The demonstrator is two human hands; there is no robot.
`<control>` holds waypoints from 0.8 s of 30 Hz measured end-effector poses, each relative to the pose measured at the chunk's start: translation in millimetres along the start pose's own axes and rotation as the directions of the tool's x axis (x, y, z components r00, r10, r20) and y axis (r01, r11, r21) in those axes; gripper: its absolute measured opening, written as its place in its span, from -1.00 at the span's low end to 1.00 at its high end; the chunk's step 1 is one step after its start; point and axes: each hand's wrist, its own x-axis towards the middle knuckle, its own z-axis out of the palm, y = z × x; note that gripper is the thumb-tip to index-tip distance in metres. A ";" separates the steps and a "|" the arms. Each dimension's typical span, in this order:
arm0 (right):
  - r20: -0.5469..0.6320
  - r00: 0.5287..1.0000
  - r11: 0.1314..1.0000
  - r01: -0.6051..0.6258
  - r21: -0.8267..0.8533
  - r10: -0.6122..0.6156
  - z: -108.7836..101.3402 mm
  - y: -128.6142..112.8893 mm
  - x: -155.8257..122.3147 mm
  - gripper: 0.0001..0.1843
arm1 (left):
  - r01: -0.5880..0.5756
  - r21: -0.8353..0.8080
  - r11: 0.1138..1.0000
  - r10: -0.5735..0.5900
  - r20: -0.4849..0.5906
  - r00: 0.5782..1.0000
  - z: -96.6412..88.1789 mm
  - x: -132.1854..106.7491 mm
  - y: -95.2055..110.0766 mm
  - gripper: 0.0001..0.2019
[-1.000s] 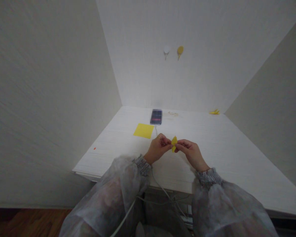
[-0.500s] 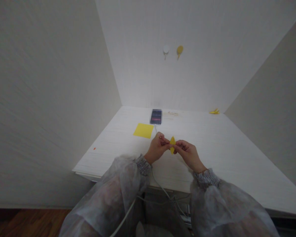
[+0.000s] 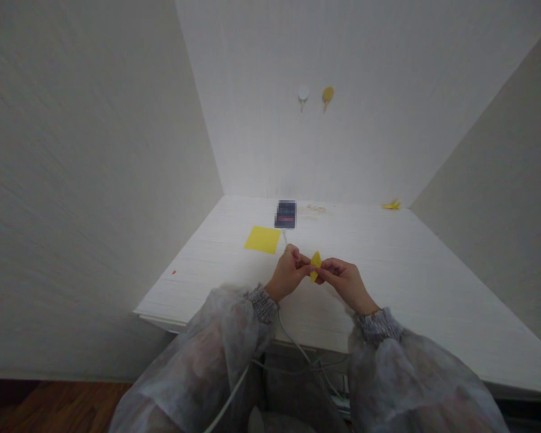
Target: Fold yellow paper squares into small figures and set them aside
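Observation:
A small folded piece of yellow paper (image 3: pixel 315 260) is pinched between my two hands over the white table. My left hand (image 3: pixel 291 270) grips its left side with thumb and fingers. From the right, my right hand (image 3: pixel 345 279) holds the other side the same way. The fingertips cover part of the folded paper. Beyond my left hand, a flat yellow paper sheet (image 3: pixel 262 239) lies on the table.
A phone (image 3: pixel 285 214), blurred out, lies near the back wall with a white cable (image 3: pixel 293 340) running to the front edge. A folded yellow paper piece (image 3: pixel 391 205) sits in the back right corner. White (image 3: pixel 303 94) and yellow hooks (image 3: pixel 327 94) are on the wall. A red scrap (image 3: pixel 174 272) lies left.
The folded paper has turned slightly in my fingers. Both hands stay almost in place and keep hold of it.

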 end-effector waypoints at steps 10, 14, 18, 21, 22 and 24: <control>-0.023 1.000 1.000 0.014 0.021 -0.014 -0.6 -0.8 1.1 -0.81 | -0.005 -0.115 0.993 0.008 0.027 1.000 -2.7 2.0 5.1 -0.54; -0.061 0.998 0.995 0.018 -0.097 -0.024 1.0 -0.3 1.7 -0.76 | -0.006 -0.024 1.000 0.005 -0.020 1.000 -4.5 4.7 -0.6 -0.62; -0.133 0.985 0.959 0.071 -0.274 -0.111 0.9 2.4 1.2 -0.74 | -0.019 0.213 0.977 0.029 -0.041 0.999 -3.8 5.0 -6.1 -0.81; -0.130 0.968 0.917 0.155 -0.367 -0.215 -0.7 4.6 1.7 -0.77 | -0.007 0.301 0.953 0.020 -0.040 0.999 -2.2 4.9 -5.8 -0.81; -0.125 0.961 0.908 0.184 -0.377 -0.246 -1.3 4.9 2.1 -0.78 | -0.004 0.300 0.954 0.015 -0.035 0.999 -1.4 4.8 -5.2 -0.80; -0.116 0.949 0.900 0.233 -0.368 -0.294 -2.0 4.7 2.7 -0.80 | -0.003 0.278 0.961 0.009 -0.020 1.000 0.2 4.8 -3.9 -0.79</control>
